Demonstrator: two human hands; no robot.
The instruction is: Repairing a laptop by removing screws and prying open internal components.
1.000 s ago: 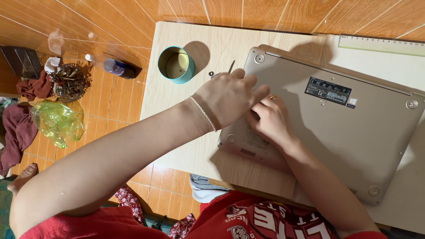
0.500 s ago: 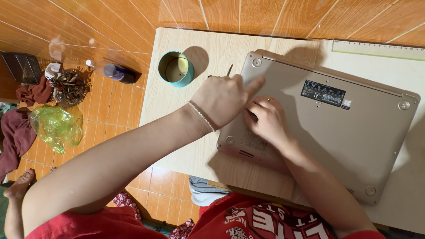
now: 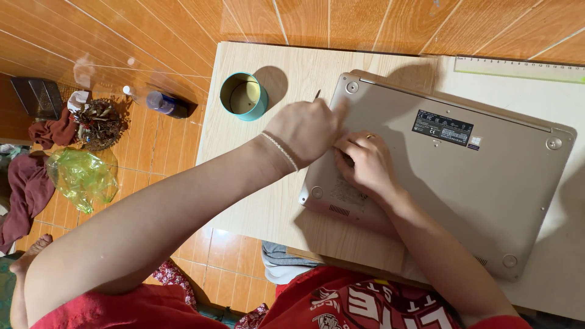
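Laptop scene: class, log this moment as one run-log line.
left hand: holds thin tool | right hand: presses upturned laptop base | teal tin: beside, on table

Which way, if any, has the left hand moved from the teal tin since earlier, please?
No: the left hand, gripping a thin tool, stays just right of the teal tin, over the laptop's corner.

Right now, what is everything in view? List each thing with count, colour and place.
laptop: one, grey-gold, upside down on the table, underside up
table: one, pale wood, centre
tin: one, teal, open, on the table left of the laptop
ruler: one, pale green, table's far edge
bottle: one, dark with blue, on the floor
plastic bag: one, green, on the floor
cloth: dark red, on the floor at left
left hand: holds a thin tool at the laptop's corner
right hand: pressed on the laptop's underside
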